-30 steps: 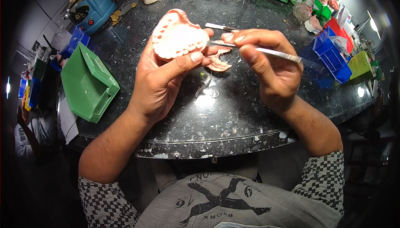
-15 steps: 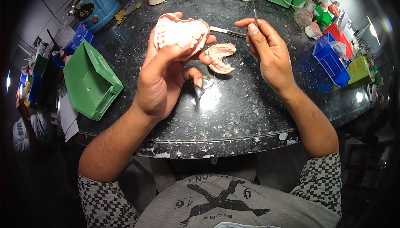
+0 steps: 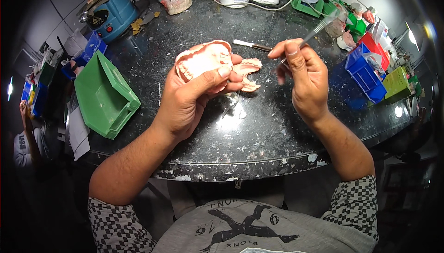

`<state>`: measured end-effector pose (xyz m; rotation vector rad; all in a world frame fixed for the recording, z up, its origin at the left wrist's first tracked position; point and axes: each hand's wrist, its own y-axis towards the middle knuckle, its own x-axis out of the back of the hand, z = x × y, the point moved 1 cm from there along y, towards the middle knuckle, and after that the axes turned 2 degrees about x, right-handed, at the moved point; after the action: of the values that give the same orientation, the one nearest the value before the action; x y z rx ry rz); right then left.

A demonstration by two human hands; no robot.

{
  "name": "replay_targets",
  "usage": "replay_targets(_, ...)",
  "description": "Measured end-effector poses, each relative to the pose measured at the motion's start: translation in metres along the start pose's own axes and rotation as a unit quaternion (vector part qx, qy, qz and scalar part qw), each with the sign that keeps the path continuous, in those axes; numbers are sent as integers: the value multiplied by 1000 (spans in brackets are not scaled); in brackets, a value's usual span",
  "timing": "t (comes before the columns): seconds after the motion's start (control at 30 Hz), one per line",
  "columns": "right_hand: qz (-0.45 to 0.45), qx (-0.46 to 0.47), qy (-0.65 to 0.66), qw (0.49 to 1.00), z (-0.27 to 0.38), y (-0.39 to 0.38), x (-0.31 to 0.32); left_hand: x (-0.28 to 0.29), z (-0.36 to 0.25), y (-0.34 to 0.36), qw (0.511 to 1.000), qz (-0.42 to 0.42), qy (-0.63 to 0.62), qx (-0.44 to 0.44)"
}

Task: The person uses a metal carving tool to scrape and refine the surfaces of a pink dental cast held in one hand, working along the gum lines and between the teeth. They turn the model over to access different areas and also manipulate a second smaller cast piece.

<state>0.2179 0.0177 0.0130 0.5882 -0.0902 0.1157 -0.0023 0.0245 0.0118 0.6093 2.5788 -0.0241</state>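
Bench: dark speckled worktop (image 3: pixel 259 137), green bin (image 3: pixel 104 93) left of my grip.
Left hand (image 3: pixel 194 98): fingers clamped round pink denture cast (image 3: pixel 201 61).
Right hand (image 3: pixel 303 75): pinching metal instrument (image 3: pixel 319 25), now lifted off the cast, so I judge carving paused.

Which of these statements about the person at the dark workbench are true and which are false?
1. The left hand holds a pink denture model. True.
2. The right hand is empty. False: it holds a thin metal tool pinched in its fingers.
3. A green bin sits on the bench to the person's left. True.
4. The metal tool touches the denture model in the left hand. False: the tool points up and away, apart from it.
5. Another pink denture piece lies on the bench between the two hands. True.
6. The blue bin stands to the person's left. False: it stands to the right.
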Motion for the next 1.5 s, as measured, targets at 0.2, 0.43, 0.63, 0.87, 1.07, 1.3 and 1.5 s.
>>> replay_targets(0.2,-21,33,59,998,1,-3,-8,0,1,1,1000,6,-12,-7)
replay_targets(0.43,19,34,30,999,8,-5,-9,4,4,3,1000,4,-3,-15)
replay_targets(0.63,34,38,25,998,3,-10,-10,0,3,0,1000,9,18,-1)
replay_targets(0.87,39,103,-8,994,3,-8,-10,5,5,1,1000,21,-17,10)
replay_targets(1.07,38,141,-68,987,8,-8,-9,1,3,2,999,25,-18,20)
replay_targets(1.3,49,165,-25,985,5,-7,-7,-7,4,1,1000,-1,7,-1)
replay_targets(1.5,51,162,-18,985,5,-8,-8,-7,3,-1,997,-27,76,-16)
